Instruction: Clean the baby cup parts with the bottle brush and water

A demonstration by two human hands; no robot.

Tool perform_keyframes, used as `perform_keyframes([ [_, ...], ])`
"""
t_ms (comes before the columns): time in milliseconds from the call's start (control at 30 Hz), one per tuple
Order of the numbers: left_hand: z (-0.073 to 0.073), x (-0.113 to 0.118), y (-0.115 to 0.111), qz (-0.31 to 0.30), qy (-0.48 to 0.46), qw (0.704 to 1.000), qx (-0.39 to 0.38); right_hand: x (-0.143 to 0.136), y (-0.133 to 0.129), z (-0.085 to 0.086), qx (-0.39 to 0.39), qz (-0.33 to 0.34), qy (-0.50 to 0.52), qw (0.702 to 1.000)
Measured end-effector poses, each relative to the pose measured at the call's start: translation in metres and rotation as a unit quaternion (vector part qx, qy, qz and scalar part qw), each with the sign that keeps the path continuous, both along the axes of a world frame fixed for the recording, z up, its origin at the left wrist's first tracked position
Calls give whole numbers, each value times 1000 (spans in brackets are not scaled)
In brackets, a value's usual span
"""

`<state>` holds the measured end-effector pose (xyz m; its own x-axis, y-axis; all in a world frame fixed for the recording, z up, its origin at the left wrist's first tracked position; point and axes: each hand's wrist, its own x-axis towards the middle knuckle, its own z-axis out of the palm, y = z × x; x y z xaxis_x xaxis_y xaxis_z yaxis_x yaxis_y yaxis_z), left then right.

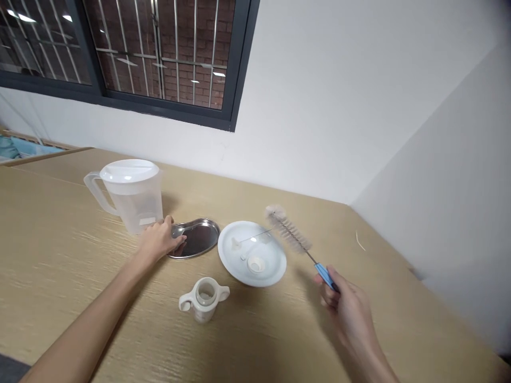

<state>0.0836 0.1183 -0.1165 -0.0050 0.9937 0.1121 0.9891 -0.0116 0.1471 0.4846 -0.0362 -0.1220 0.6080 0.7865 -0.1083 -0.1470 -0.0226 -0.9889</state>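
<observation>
I have my right grip (349,308) closed around the handle end of the brush (293,233), slanting up and leftward; the two-handled cup (205,313) stands left, nearer my left grip (157,239), at the tray (199,242), its hold unclear.

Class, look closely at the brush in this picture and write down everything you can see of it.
The brush has a long head of whitish, translucent-looking bristles set around a thin, metal-looking stem, bushier at the rounded tip. The stem runs into a slim blue handle, plastic by its look, gripped in the right hand. It slants, bristles up and leftward in the view, and appears raised above the table, right of the white dish. Only the hand clearly touches it.
</observation>
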Motion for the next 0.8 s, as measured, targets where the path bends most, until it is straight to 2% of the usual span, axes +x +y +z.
perform_keyframes([
  [200,-5,2,1,-21,-22,999,19,10,7,-4,38,-38,-25,998],
  [467,1,13,-6,-67,-36,990,122,30,18,-15,54,-144,-49,987],
  [533,3,14,-6,-108,-75,978,161,35,20,-18,59,-154,-42,985],
  [633,13,22,-6,-184,-106,962,172,38,20,-17,68,-159,-28,985],
  [700,23,37,-6,-247,-96,953,150,38,19,-14,72,-154,-19,985],
  [800,39,72,-4,-361,-63,926,95,36,17,-10,79,-133,-6,988],
])
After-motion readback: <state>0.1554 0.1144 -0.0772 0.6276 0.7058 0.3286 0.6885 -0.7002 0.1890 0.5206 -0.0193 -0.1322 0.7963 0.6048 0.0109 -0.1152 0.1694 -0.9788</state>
